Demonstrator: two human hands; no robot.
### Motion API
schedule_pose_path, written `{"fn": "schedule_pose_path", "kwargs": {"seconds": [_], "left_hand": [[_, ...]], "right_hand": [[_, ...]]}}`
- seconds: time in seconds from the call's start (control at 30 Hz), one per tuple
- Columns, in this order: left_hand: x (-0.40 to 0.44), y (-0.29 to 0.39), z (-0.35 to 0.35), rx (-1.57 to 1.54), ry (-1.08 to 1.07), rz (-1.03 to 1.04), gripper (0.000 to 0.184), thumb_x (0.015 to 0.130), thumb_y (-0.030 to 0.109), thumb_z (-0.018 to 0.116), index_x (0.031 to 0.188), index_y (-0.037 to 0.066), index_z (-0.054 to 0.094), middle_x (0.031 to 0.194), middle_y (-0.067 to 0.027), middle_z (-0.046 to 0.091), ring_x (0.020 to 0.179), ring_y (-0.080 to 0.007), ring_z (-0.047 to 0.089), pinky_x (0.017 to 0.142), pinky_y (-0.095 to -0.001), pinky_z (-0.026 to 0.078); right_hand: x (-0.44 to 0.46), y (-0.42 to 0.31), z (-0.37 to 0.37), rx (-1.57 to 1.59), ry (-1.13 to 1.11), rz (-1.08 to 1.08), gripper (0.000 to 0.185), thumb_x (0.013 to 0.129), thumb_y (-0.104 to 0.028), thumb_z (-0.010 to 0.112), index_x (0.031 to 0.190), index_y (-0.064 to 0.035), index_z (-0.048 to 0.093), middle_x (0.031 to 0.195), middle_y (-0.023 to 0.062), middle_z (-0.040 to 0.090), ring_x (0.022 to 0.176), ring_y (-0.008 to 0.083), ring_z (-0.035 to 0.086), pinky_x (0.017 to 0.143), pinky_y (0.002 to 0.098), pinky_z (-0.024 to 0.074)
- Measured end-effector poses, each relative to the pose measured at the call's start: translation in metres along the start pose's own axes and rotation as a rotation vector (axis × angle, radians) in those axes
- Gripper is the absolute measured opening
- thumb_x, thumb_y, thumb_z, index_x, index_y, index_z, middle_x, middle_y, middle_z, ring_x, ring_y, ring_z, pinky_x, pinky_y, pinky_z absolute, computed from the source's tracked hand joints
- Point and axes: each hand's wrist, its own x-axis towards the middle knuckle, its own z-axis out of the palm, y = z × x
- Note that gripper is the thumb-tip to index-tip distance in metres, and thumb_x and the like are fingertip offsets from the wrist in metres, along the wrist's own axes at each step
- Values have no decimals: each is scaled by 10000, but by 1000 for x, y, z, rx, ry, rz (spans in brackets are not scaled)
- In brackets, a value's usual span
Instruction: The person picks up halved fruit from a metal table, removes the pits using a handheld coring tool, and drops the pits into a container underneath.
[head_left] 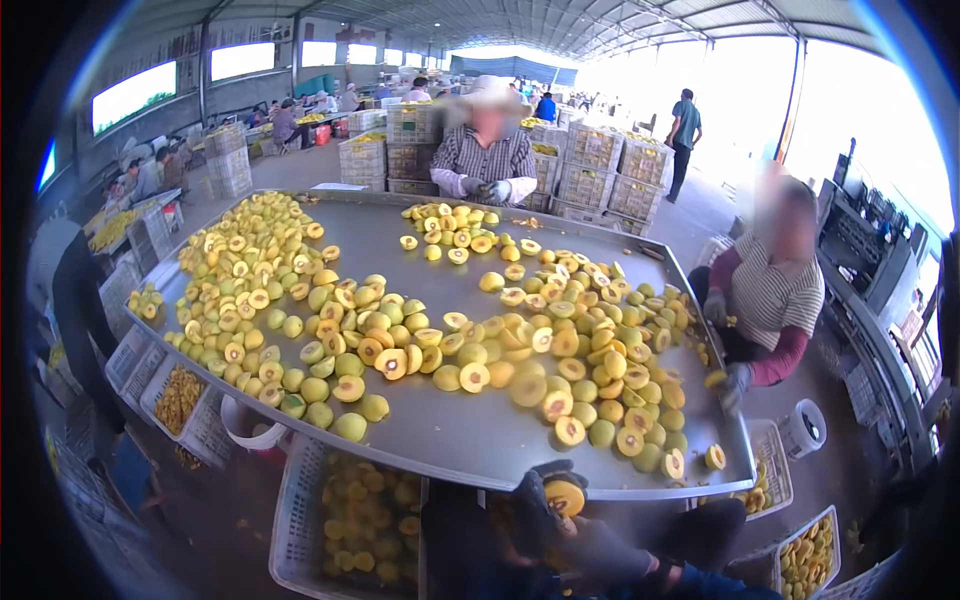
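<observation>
Halved yellow fruits [350,389] with brown centres lie in heaps over a metal table [455,440]. At the table's near edge, my left hand [536,508] in a dark glove holds a fruit half [564,497], its cut face showing. My right hand [603,550] is just below and to the right, close against the left one and smeared by motion; what its fingers hold cannot be made out. Under the near edge, left of my hands, a white crate [297,515] holds more fruit.
A co-worker in a checked shirt [508,155] sits across the table, another in a striped top [780,290] at its right end. White crates [820,555] and a white bucket [803,430] stand at the lower right. Stacked crates [597,150] stand behind.
</observation>
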Motion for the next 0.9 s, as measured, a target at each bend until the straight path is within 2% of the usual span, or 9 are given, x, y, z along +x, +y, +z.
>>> {"fn": "schedule_pose_path", "kwargs": {"seconds": [0.03, 0.23, 0.33, 0.37, 0.63, 0.9], "left_hand": [[1, -4, -9, -19, 3, -10, 673, 999, 568, 367, 1194, -44, 567, 1016, -168, 692, 889, -239, 678, 827, -358, 553], [7, -16, -51, -63, 32, -53, 671, 1001, 572, 367, 1193, -38, 568, 1020, -161, 690, 888, -236, 676, 828, -359, 554], [7, -20, -64, -72, 34, -67, 670, 1002, 574, 367, 1192, -35, 569, 1022, -158, 689, 888, -234, 675, 828, -360, 555], [6, -21, -66, -78, 35, -73, 669, 1002, 575, 366, 1192, -34, 569, 1023, -157, 689, 888, -234, 675, 828, -360, 555], [2, -25, -62, -85, 18, -103, 667, 1004, 580, 366, 1190, -27, 571, 1028, -148, 687, 887, -230, 672, 829, -362, 556], [-14, -40, -13, -143, -40, -218, 664, 1007, 585, 365, 1188, -19, 572, 1033, -139, 684, 886, -226, 670, 829, -363, 557]], "right_hand": [[3, 23, 17, 327, 30, 242, 525, 837, -186, 729, 1301, -54, 522, 1253, 100, 571, 1102, 170, 588, 947, 317, 490], [-13, -1, 47, 403, -2, 459, 416, 914, -248, 708, 1246, -32, 581, 1027, 57, 705, 928, 222, 684, 793, 362, 573], [-13, 11, 49, 861, -80, 483, 148, 910, -167, 708, 1019, -70, 681, 919, 30, 698, 802, 166, 686, 637, 327, 554], [-14, 12, 49, 917, -76, 495, 149, 914, -169, 701, 1022, -68, 679, 915, 33, 698, 797, 165, 685, 634, 329, 553], [-9, 0, 59, 859, 93, 494, 171, 945, -187, 642, 1047, -52, 670, 887, 54, 704, 755, 161, 675, 604, 347, 544], [-28, 4, 38, 661, -24, 400, 301, 1008, -286, 545, 1183, -46, 597, 970, 33, 663, 861, 149, 634, 774, 323, 518]]}}
